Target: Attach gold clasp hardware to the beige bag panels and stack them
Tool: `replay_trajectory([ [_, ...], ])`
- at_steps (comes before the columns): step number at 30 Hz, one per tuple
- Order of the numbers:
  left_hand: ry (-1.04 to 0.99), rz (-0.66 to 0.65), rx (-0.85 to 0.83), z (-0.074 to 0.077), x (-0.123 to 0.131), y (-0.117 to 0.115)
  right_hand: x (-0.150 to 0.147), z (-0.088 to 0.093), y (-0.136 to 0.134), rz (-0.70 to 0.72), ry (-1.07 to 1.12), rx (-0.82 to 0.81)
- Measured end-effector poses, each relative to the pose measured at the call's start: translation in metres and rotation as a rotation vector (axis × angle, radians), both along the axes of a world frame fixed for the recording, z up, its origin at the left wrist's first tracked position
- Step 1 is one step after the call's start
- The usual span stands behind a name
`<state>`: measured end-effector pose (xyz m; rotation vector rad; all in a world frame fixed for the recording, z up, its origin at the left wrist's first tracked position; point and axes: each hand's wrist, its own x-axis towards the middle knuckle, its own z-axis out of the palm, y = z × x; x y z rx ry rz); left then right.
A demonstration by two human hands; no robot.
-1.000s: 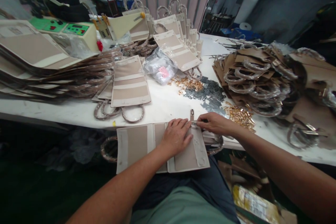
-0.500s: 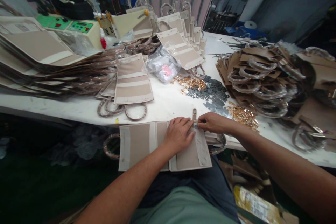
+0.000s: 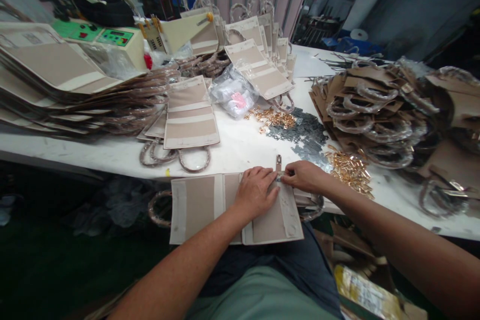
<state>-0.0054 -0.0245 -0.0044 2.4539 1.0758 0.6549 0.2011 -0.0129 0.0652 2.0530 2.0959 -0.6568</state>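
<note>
A flat beige bag panel (image 3: pixel 198 207) with cream stripes lies across my lap and the front edge of the white table (image 3: pixel 240 152). My left hand (image 3: pixel 257 191) rests palm down on the panel, fingers flat and pressing it. My right hand (image 3: pixel 305 176) pinches a small metal clasp piece (image 3: pixel 278 162) at the panel's top edge, right beside my left fingertips. Wrapped handles (image 3: pixel 313 205) stick out under the panel on the right.
A heap of gold clasps (image 3: pixel 350 169) and grey metal plates (image 3: pixel 300 135) lie just beyond my hands. Stacked beige panels (image 3: pixel 189 115) fill the left and back, brown panels with handles (image 3: pixel 375 110) the right. A green-topped machine (image 3: pixel 108 42) stands far left.
Both hands stay at the panel's top edge; my right hand has edged slightly left toward the clasp. The view has shifted a little.
</note>
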Motion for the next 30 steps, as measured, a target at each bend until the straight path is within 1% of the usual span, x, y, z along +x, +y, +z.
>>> replay_trajectory([
  [4,-0.015,0.006,-0.003,0.001,0.001,0.0,-0.001,-0.007,-0.014,-0.052,0.003,0.147],
  [9,-0.039,0.013,-0.033,0.003,0.004,0.009,-0.002,-0.018,-0.031,0.042,-0.011,0.3],
  [12,0.01,0.01,-0.097,0.009,0.006,0.021,-0.002,-0.023,-0.037,0.083,-0.056,0.362],
  [15,0.117,0.021,-0.18,0.018,0.009,0.035,-0.001,-0.025,-0.039,0.082,-0.079,0.366],
  [18,0.266,-0.005,-0.244,0.029,0.014,0.046,0.0,-0.023,-0.038,0.071,-0.085,0.341],
  [24,0.483,0.007,-0.309,0.048,0.028,0.064,0.001,-0.017,-0.036,0.04,-0.07,0.296],
  [27,0.543,-0.016,-0.342,0.052,0.034,0.072,0.002,-0.017,-0.037,0.029,-0.054,0.297],
  [30,0.538,-0.06,-0.382,0.049,0.036,0.08,0.002,-0.019,-0.036,0.029,-0.038,0.307],
])
